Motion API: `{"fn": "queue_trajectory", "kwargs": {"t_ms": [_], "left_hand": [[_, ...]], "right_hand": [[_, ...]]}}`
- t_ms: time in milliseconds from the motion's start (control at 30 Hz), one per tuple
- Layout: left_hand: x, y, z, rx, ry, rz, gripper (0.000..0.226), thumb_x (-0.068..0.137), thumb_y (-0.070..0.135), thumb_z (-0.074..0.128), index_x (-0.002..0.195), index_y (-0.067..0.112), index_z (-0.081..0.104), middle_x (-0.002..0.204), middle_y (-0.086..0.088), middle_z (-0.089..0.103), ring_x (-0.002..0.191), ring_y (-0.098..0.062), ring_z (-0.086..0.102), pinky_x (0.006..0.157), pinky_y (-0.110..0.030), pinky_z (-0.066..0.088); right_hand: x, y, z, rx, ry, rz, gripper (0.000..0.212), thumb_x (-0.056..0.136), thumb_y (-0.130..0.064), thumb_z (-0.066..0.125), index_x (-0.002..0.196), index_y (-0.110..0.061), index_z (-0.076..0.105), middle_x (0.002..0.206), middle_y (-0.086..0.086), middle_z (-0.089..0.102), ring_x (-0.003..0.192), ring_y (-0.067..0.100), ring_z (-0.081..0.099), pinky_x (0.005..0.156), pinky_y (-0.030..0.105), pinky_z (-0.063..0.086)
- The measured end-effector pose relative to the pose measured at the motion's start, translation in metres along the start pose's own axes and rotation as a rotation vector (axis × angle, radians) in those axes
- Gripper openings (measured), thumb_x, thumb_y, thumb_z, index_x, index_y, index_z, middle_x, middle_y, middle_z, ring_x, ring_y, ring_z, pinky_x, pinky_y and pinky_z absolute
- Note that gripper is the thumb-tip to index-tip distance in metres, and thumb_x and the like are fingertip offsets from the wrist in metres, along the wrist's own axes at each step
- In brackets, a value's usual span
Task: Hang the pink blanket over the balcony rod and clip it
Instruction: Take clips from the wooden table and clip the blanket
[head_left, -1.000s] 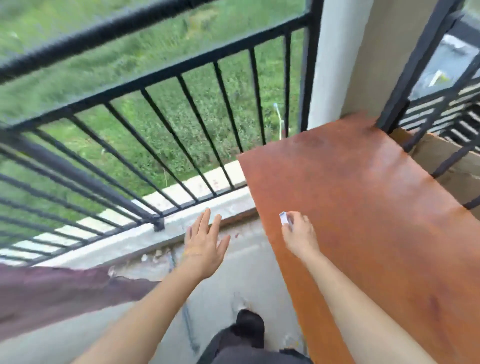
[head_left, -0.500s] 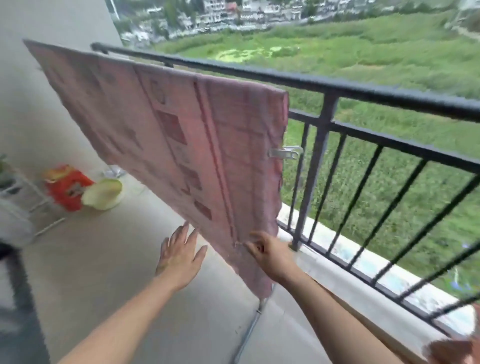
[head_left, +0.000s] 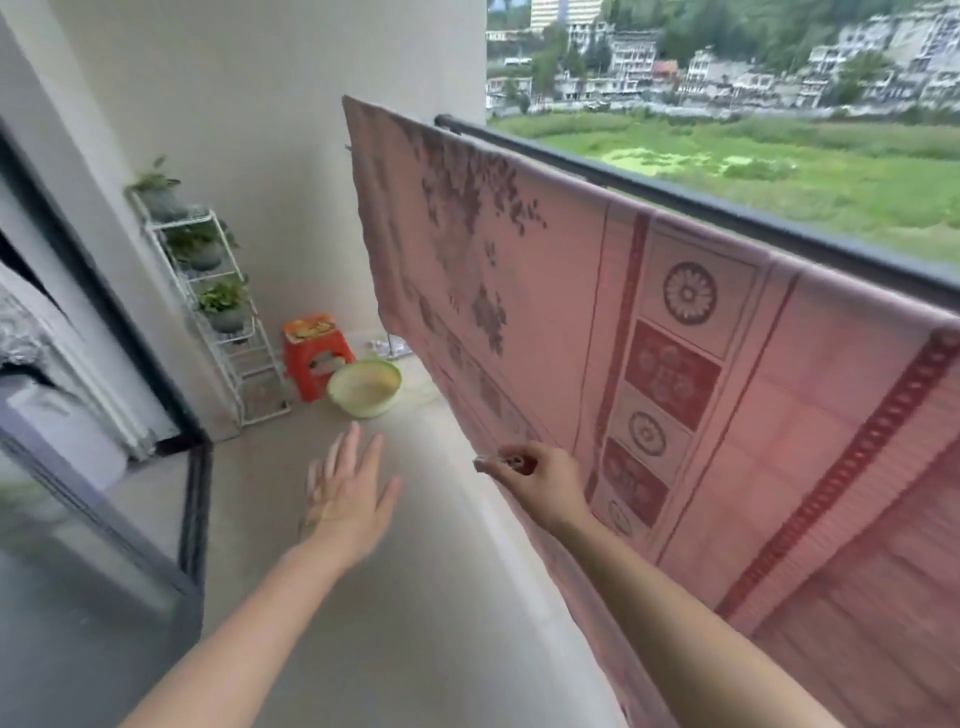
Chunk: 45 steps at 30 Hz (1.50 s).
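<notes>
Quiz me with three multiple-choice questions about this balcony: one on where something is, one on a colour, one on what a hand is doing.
1. Where does the pink blanket hang?
A. over the black railing
B. on the plant shelf
C. on the floor

2. What colour is the stool beside the basin?
A. blue
B. orange-red
C. black

3. What is the left hand doing?
A. gripping the blanket
B. holding the basin
C. open, holding nothing

Answers:
1. A, the blanket drapes over the railing top.
2. B, its seat and legs are orange-red.
3. C, its fingers are spread above the floor, while the right hand pinches a small clip near the blanket's lower edge.
</notes>
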<state>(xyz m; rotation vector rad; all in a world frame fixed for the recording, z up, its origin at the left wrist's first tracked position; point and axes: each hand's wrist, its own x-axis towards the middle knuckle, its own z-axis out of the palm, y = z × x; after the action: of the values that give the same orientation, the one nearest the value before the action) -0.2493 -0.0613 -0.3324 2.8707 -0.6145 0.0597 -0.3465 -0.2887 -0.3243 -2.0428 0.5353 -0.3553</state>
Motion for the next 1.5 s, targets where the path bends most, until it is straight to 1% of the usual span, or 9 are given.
{"fn": "queue_trajectory", "kwargs": {"t_ms": [333,500,733,833,967,1100,1233,1367,1500], "left_hand": [[0.23,-0.078,0.023,0.012,0.06,-0.065,0.067,0.102,0.05,0.03,0.158,0.021,0.009,0.165,-0.006,-0.012,0.152,-0.024,-0.01,0.121,-0.048,0.002],[0.369,-0.106,0.009,0.009,0.099,-0.114,0.068,0.101,0.052,0.031,0.158,0.022,0.011,0.166,-0.005,-0.01,0.152,-0.023,-0.008,0.122,-0.05,0.003],[0.511,-0.187,-0.018,0.022,0.176,-0.161,0.072,0.098,0.058,0.022,0.158,0.019,0.013,0.166,-0.007,-0.004,0.152,-0.025,-0.001,0.122,-0.049,0.01],[0.579,-0.229,-0.013,0.018,0.175,-0.184,0.073,0.097,0.059,0.021,0.158,0.02,0.013,0.166,-0.008,-0.003,0.152,-0.026,0.0,0.12,-0.05,0.011],[0.679,-0.286,-0.002,-0.011,0.166,-0.18,0.071,0.1,0.054,0.03,0.159,0.021,0.008,0.166,-0.007,-0.011,0.152,-0.027,-0.002,0.12,-0.05,0.009],[0.783,-0.342,-0.003,-0.036,0.147,-0.147,0.071,0.1,0.053,0.032,0.158,0.021,0.008,0.165,-0.008,-0.012,0.152,-0.029,0.0,0.12,-0.051,0.009],[0.882,-0.39,-0.015,-0.045,0.119,-0.097,0.07,0.101,0.052,0.032,0.158,0.021,0.008,0.165,-0.008,-0.012,0.152,-0.03,0.001,0.121,-0.051,0.01],[0.975,-0.419,-0.016,-0.042,0.076,-0.06,0.07,0.101,0.052,0.031,0.159,0.022,0.005,0.165,-0.007,-0.013,0.152,-0.03,0.0,0.121,-0.049,0.008],[1.066,-0.433,0.004,-0.063,0.033,-0.04,0.072,0.101,0.053,0.031,0.159,0.023,0.0,0.165,-0.007,-0.017,0.152,-0.03,-0.002,0.121,-0.047,0.007]], "right_hand": [[0.248,-0.015,0.123,0.05,-0.108,-0.095,0.033,0.084,-0.007,0.065,0.116,-0.013,0.071,0.093,-0.012,0.067,0.073,-0.016,0.06,0.062,-0.001,0.039],[0.403,-0.047,0.171,0.082,-0.096,-0.143,0.039,0.084,-0.012,0.067,0.122,-0.015,0.069,0.111,0.002,0.07,0.088,0.007,0.065,0.067,-0.002,0.04],[0.56,-0.111,0.245,0.092,-0.14,-0.143,0.043,0.083,-0.012,0.069,0.126,-0.013,0.064,0.101,-0.005,0.069,0.088,0.011,0.066,0.082,0.022,0.052],[0.626,-0.127,0.289,0.1,-0.13,-0.177,0.04,0.082,-0.027,0.076,0.12,-0.015,0.068,0.098,-0.008,0.073,0.086,0.006,0.067,0.084,0.027,0.055],[0.715,-0.152,0.355,0.104,-0.096,-0.188,0.043,0.081,-0.039,0.078,0.118,-0.017,0.071,0.097,-0.009,0.074,0.085,0.0,0.067,0.081,0.021,0.055],[0.802,-0.185,0.415,0.058,-0.099,-0.2,0.042,0.084,-0.037,0.077,0.121,-0.019,0.069,0.096,-0.011,0.069,0.082,-0.003,0.064,0.067,0.001,0.044],[0.881,-0.215,0.459,0.085,-0.063,-0.166,0.041,0.085,-0.034,0.077,0.121,-0.017,0.069,0.099,-0.007,0.071,0.09,0.007,0.067,0.072,0.006,0.048],[0.946,-0.232,0.485,0.132,0.0,-0.085,0.049,0.082,-0.032,0.079,0.124,-0.011,0.066,0.095,-0.008,0.068,0.085,0.005,0.065,0.086,0.028,0.056],[1.024,-0.238,0.508,0.159,0.026,-0.032,0.029,0.081,-0.03,0.08,0.107,-0.021,0.069,0.085,-0.019,0.065,0.079,-0.005,0.062,0.076,0.016,0.05]]}}
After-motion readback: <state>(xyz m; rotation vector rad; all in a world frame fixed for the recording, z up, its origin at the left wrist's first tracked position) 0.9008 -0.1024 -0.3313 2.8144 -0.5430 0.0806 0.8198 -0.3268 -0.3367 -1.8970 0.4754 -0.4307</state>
